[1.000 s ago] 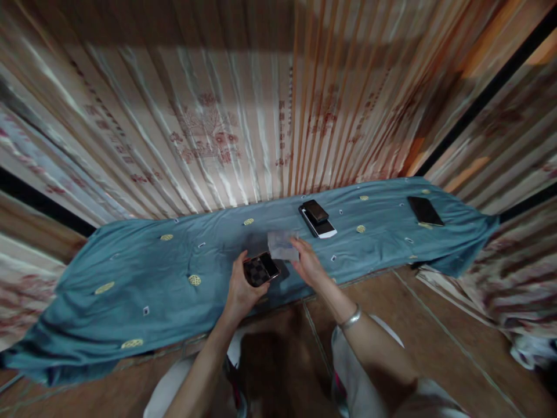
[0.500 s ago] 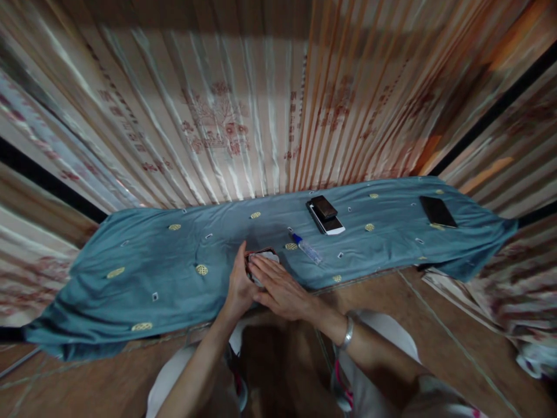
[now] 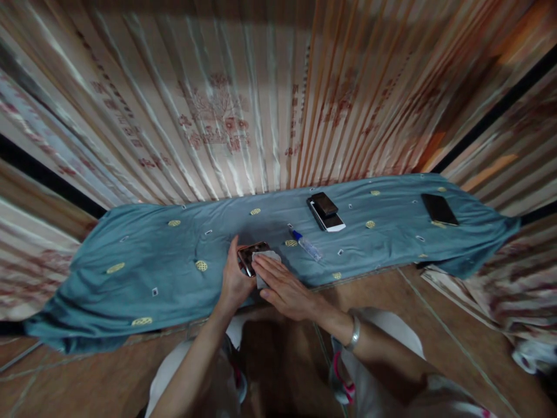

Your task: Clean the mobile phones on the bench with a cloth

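while the left hand (image 3: 234, 283) grips a phone (image 3: 251, 255) at its edge, the right hand (image 3: 285, 287) – fingers pressed together, flat – pins a grey cloth (image 3: 266, 259) onto it

Pleated cream curtains (image 3: 226, 122) printed with red motifs hang behind a low counter draped in a teal cloth (image 3: 143, 255), above a brown tiled floor (image 3: 439, 313).
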The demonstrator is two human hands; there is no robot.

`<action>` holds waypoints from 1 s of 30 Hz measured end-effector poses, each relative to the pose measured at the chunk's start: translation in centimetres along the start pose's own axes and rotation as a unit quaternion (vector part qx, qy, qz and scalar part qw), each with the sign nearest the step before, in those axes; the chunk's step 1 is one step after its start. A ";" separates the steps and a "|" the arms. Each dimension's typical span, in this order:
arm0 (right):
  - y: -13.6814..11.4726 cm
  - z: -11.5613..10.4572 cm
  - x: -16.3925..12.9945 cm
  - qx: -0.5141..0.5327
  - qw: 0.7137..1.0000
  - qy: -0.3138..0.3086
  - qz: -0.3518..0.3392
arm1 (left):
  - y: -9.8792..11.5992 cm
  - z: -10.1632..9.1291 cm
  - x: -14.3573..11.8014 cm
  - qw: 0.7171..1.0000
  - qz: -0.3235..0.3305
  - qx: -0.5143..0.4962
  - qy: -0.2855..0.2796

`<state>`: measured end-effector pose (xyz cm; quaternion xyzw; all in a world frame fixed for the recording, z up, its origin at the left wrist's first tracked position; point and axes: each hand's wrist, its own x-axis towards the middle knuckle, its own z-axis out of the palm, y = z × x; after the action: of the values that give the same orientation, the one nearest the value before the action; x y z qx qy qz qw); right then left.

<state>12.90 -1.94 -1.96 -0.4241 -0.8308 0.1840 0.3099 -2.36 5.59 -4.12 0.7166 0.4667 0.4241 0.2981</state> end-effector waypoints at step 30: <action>1.4 0.1 -0.1 -0.020 0.999 0.020 0.036 | 0.6 -0.4 -0.1 0.995 -0.055 -0.078 0.029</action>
<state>13.71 -1.22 -2.82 -0.4632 -0.8122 0.1699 0.3113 -2.50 5.27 -3.46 0.6516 0.4792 0.4631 0.3623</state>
